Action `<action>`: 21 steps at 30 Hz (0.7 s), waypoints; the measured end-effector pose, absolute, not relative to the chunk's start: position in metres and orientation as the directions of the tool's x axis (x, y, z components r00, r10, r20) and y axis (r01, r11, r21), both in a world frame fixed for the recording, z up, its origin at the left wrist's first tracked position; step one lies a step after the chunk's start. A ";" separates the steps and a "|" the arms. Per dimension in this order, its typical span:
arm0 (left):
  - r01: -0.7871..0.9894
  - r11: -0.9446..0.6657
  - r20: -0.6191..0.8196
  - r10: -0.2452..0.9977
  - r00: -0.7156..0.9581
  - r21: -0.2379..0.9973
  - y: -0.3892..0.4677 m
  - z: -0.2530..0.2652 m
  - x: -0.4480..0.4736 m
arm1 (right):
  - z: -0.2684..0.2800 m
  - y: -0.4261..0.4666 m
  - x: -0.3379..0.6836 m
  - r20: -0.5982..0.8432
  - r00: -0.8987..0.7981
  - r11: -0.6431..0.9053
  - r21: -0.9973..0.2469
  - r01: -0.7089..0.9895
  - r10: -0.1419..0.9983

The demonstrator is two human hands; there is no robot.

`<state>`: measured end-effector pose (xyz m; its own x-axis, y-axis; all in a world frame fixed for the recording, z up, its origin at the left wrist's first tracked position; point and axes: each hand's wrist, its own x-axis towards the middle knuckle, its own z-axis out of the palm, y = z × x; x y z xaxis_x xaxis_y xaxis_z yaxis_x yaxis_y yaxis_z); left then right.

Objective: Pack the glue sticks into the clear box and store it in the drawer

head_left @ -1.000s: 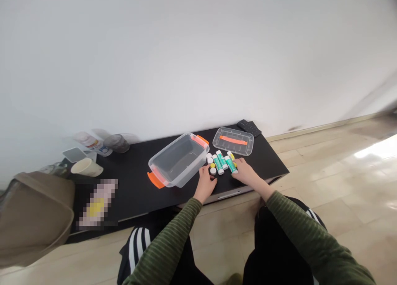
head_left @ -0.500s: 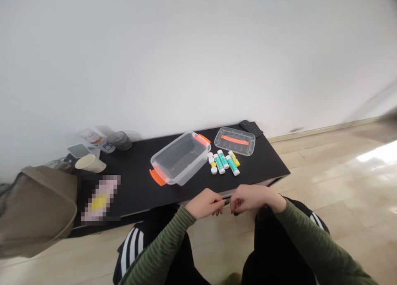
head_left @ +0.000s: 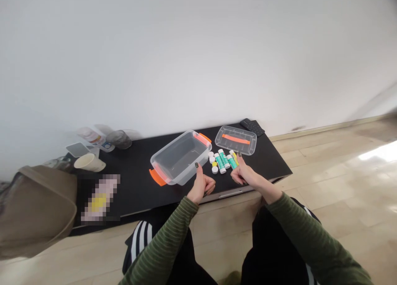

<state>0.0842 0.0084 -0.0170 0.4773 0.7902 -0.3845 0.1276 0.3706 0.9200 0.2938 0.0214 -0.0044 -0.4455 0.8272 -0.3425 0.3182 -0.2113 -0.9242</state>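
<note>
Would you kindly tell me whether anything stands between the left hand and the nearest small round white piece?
Nothing visible does: only black tabletop shows between the left hand and the round white piece. The clear box stands to the left of that gap.

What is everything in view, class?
Box: 1, clear, orange latches, mid-table
Lid: 1, clear, orange strip, behind tubes
Tubes: 3 green, 1 yellow, before lid
Caps: 3 white, 1 yellow, beside tubes
Flat item: 1, black, behind lid
Cup: 1, white, left
Bottle: 1, white, behind cup
Container: 1, grey, beside bottle
Rectangular item: 1, grey, behind cup
Fabric item: 1, brown, leftmost
Pixelated patch: 1, pink-yellow, before cup
Table: 1, black, centre
Wall: 1, white, behind
Floor: 1, beige, below
Left hand: 1, bare, by box
Right hand: 1, bare, by tubes
Sleeves: 2, green, foreground
Trousers: 1, black, bottom
</note>
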 end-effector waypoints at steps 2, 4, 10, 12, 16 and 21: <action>0.148 0.343 -0.372 0.806 0.461 0.928 0.011 -0.018 0.085 | -0.005 0.022 0.293 -0.358 -0.434 -0.224 -0.917 0.330 0.827; 0.189 0.292 -0.345 0.849 0.401 0.938 0.013 -0.019 0.084 | -0.004 0.024 0.293 -0.367 -0.400 -0.222 -0.905 0.364 0.840; 0.627 0.046 -0.141 0.985 0.102 0.778 0.021 -0.028 0.087 | -0.005 0.040 0.304 -0.274 -0.067 -0.077 -0.485 0.871 0.959; 0.777 -0.055 -0.055 0.992 0.114 0.627 0.023 -0.032 0.090 | -0.010 0.047 0.307 -0.258 -0.020 -0.062 -0.306 0.950 0.966; 0.901 -0.165 -0.027 0.981 0.191 0.402 0.024 -0.043 0.097 | -0.021 0.055 0.306 -0.304 -0.012 -0.046 -0.182 0.982 0.953; 0.929 -0.197 -0.084 0.969 0.234 0.313 0.026 -0.051 0.100 | -0.028 0.058 0.299 -0.343 -0.003 -0.043 -0.126 0.991 0.939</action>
